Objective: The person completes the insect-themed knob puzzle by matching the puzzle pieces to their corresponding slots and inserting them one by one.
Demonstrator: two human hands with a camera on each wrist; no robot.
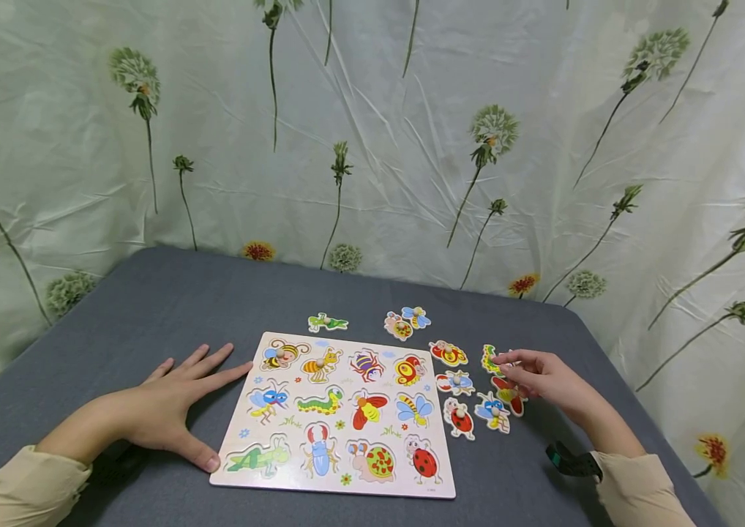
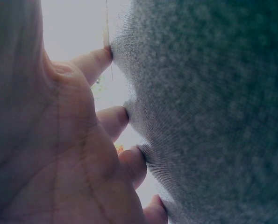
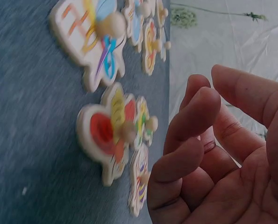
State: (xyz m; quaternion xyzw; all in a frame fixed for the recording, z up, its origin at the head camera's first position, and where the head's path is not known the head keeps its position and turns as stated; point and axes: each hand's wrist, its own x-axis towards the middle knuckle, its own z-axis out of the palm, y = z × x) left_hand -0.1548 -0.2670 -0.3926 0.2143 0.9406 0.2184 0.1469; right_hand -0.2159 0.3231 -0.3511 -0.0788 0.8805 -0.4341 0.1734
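My left hand (image 1: 171, 402) lies with fingers spread at the left side of a wooden peg puzzle board (image 1: 339, 432). Its thumb and index fingertip touch the board's edge; in the left wrist view the fingertips press into grey cloth. Over the loose pieces to the right hovers my right hand (image 1: 547, 380), fingers loosely bent, with nothing between thumb and fingers. Just below it are a red-winged moth piece (image 3: 96, 130), a green caterpillar piece (image 1: 489, 359) and a purple-striped piece (image 3: 139, 182), which the hand mostly hides in the head view. A mosquito piece (image 1: 492, 413) lies nearer me.
Knobbed bee (image 1: 279, 354) and ant-like (image 1: 320, 364) pieces sit in the board's top row. Ladybug (image 1: 458, 420), beetle (image 1: 454, 383) and butterfly (image 1: 448, 354) pieces lie along its right edge. Grasshopper (image 1: 328, 323), snail (image 1: 398, 326) and dragonfly (image 1: 416, 318) pieces lie behind it.
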